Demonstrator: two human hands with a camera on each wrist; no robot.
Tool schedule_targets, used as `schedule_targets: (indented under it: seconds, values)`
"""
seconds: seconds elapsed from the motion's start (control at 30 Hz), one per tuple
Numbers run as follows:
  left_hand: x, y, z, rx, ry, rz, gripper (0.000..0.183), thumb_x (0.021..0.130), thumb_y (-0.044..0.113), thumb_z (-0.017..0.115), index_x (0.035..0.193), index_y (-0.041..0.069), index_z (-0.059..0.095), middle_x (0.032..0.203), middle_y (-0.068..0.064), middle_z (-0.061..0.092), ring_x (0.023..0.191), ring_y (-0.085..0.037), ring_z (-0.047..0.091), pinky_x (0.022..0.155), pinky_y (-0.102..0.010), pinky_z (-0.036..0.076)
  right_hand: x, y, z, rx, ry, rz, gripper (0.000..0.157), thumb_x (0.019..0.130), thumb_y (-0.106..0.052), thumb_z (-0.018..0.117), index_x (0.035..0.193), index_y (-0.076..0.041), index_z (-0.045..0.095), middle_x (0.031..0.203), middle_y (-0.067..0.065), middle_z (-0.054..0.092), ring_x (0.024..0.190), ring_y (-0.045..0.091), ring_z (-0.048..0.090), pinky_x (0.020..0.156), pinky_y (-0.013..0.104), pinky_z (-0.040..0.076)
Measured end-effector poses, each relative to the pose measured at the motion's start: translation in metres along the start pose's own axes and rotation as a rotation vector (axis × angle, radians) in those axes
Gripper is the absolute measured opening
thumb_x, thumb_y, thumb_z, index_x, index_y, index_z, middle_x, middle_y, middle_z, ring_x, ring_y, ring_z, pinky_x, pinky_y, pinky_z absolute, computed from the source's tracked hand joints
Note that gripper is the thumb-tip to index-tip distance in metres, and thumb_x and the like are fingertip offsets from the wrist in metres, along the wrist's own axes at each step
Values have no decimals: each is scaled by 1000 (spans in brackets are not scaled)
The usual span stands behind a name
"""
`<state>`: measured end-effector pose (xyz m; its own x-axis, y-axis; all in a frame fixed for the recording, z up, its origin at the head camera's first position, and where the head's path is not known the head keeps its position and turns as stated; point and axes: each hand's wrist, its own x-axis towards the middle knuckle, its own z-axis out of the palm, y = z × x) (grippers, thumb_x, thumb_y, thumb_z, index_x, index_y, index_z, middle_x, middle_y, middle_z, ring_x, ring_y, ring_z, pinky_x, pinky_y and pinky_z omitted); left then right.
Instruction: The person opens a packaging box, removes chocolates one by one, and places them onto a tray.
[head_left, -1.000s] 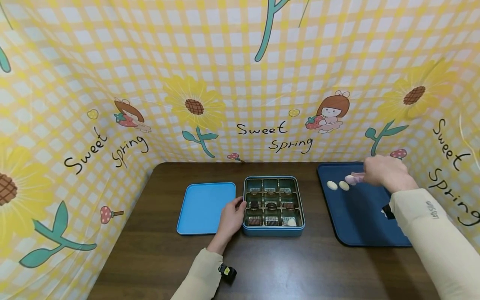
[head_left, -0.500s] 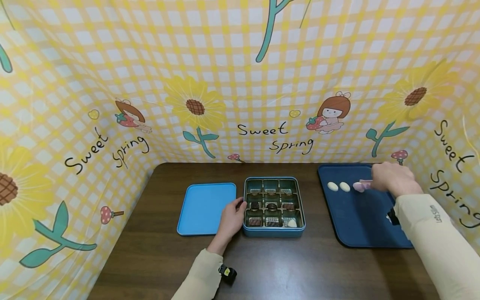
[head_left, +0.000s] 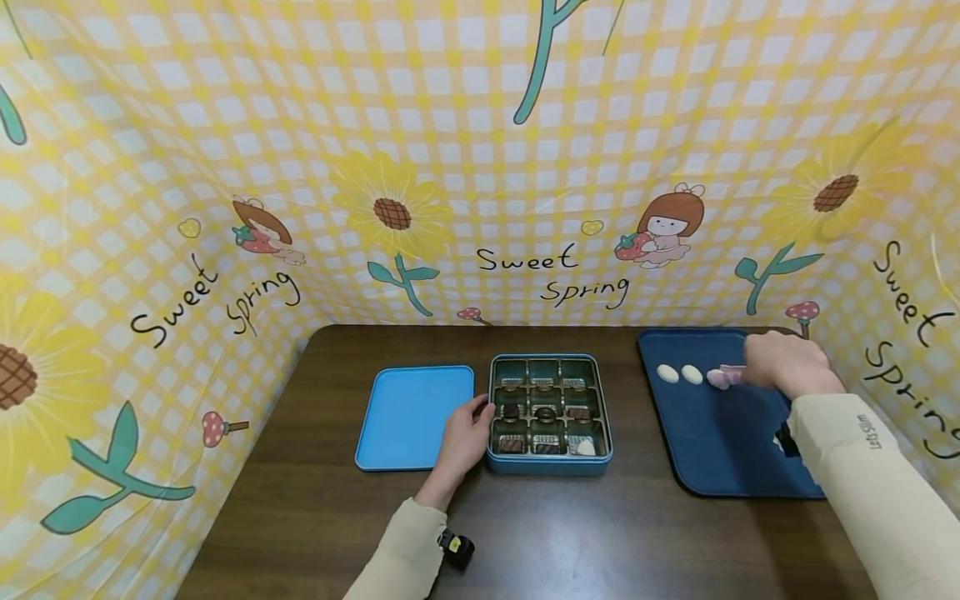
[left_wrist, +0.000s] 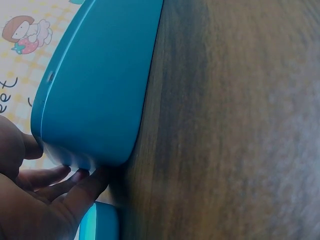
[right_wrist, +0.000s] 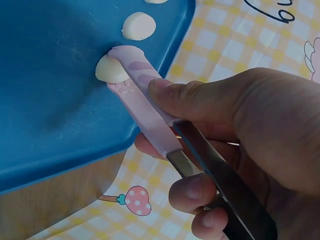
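Note:
My right hand [head_left: 791, 364] holds a pair of tongs [right_wrist: 150, 112] with pale purple tips and metal handles, thumb on one arm and fingers curled around the other. The tips stand on both sides of a cream-white oval chocolate [right_wrist: 111, 69] over the blue tray [head_left: 731, 450]. Two similar white chocolates [head_left: 667, 373] lie left of it in the head view. My left hand [head_left: 463, 437] touches the left side of the blue tin [head_left: 547, 468], fingers fairly straight, thumb near the rim. In the tin's divided insert, the middle and front rows hold dark and brown chocolates [head_left: 545, 413] and one white piece [head_left: 585, 447].
A light blue lid [head_left: 412, 417] lies flat left of the tin, close to my left forearm. The dark wooden table [head_left: 315, 517] runs up to a yellow checked cloth [head_left: 480, 167] at the back and sides. The tray has a raised rim.
My right hand and the tongs have shifted a little to the right and nearer to me, mostly in the first half second. My left hand stays at the tin.

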<state>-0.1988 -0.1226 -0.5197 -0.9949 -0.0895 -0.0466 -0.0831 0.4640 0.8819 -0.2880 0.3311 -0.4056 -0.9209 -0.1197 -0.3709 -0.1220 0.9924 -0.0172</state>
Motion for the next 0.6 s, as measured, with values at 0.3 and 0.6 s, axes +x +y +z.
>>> schedule_targets:
  seconds: [0.3, 0.6]
  values:
    - [0, 1, -1, -3, -1, 2, 43, 107, 23, 53, 142, -1, 56, 131, -19, 63, 112, -30, 64, 80, -41, 52, 1, 2, 2, 34, -14, 24, 25, 98, -29, 67, 88, -6, 66, 78, 12, 55, 72, 31, 53, 60, 47, 42]
    - [-1, -1, 0, 0, 5, 19, 41, 107, 21, 53, 141, -2, 57, 129, -19, 64, 108, -29, 65, 80, -42, 53, -1, -1, 0, 41, 2, 43, 30, 95, -32, 70, 91, -2, 70, 88, 19, 63, 74, 33, 56, 58, 49, 46]
